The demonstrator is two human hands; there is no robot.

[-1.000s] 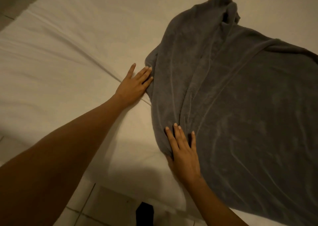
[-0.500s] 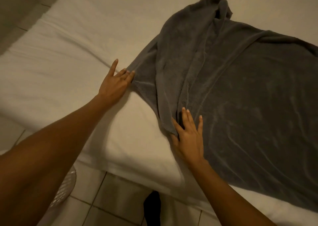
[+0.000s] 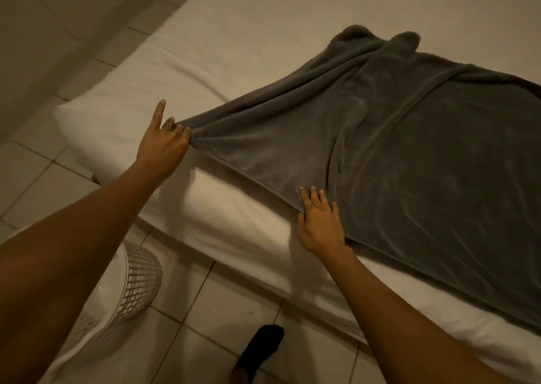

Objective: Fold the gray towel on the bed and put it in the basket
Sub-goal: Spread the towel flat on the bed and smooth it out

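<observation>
The gray towel (image 3: 395, 161) lay spread on the bed (image 3: 240, 26), beyond and to the right of both hands, with its far end bunched into ridges. The left hand (image 3: 162, 146) pinched a corner of the towel between thumb and curled fingers, the index finger pointing free, and held that corner out to the left, away from the right hand. Tension creases ran from this pinch toward the bunched far end, which indicated a pull meant to draw the cloth flat. The right hand (image 3: 320, 222) rested open and flat, palm down, on the near edge of the towel close to the mattress side, grasping nothing. Its likely function was to anchor the edge so that the pull stretched the cloth rather than dragged it. Flattening appeared to be the step in hand; no fold was yet made. The white basket (image 3: 128, 284) stood on the tiled floor (image 3: 205, 304) below the left forearm, near enough for a short transfer.
</observation>
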